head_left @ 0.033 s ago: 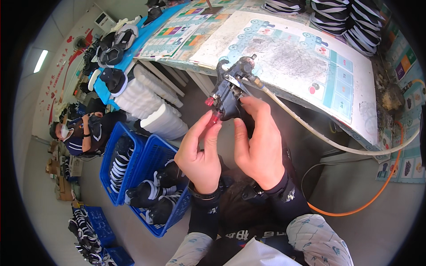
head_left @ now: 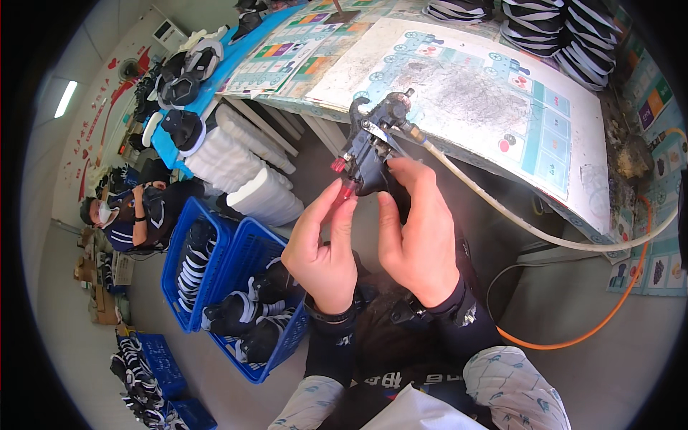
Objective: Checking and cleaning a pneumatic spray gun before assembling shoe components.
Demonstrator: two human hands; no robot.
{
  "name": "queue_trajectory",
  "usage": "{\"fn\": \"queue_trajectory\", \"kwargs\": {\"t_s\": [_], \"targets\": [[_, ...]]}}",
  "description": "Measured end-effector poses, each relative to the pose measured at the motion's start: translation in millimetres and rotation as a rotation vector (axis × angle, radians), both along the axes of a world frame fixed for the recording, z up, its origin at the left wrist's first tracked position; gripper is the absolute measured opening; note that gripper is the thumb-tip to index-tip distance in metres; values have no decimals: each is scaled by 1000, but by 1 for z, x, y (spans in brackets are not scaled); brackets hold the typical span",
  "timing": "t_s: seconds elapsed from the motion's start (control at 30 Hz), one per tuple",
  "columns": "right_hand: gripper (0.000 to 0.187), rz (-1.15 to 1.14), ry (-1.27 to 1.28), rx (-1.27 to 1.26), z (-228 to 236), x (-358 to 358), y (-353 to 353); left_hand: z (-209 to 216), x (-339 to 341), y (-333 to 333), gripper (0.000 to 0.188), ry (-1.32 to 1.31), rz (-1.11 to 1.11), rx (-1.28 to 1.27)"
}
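Observation:
A dark spray gun with a metal lever and red knobs is held up in front of me, before the near edge of the table. My left hand is closed, thumb and fingers pinching the lower red knob at the gun's near end. Wrapped against the gun's right side is my right hand; its thumb and forefinger grip the black body, and its other fingers are hidden. A pale hose runs from the gun's brass fitting off to the right.
The table carries stained printed sheets, with stacked black-and-white shoe parts at its far right. Blue baskets of shoes stand at left, near white stacked pieces. An orange hose loops at right. Another person sits far left.

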State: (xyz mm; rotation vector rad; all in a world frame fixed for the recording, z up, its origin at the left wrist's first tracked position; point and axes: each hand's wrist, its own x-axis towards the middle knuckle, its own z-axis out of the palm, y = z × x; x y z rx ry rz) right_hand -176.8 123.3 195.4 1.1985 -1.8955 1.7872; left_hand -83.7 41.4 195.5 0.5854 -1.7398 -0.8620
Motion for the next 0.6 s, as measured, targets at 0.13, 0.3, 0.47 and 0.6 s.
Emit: {"fn": "queue_trajectory", "kwargs": {"t_s": [0.13,0.3,0.47,0.6], "targets": [[31,-55,21,11,-4,3,-1,4,-2,2,25,-98,92,-192],[26,-78,40,-1,-1,5,2,7,2,-3,25,-92,-3,-110],[27,-77,43,-16,0,7,2,5,7,-5,27,-17,-144,86],[27,-92,62,-19,-2,5,2,7,2,-4,25,-32,-72,52]]}}
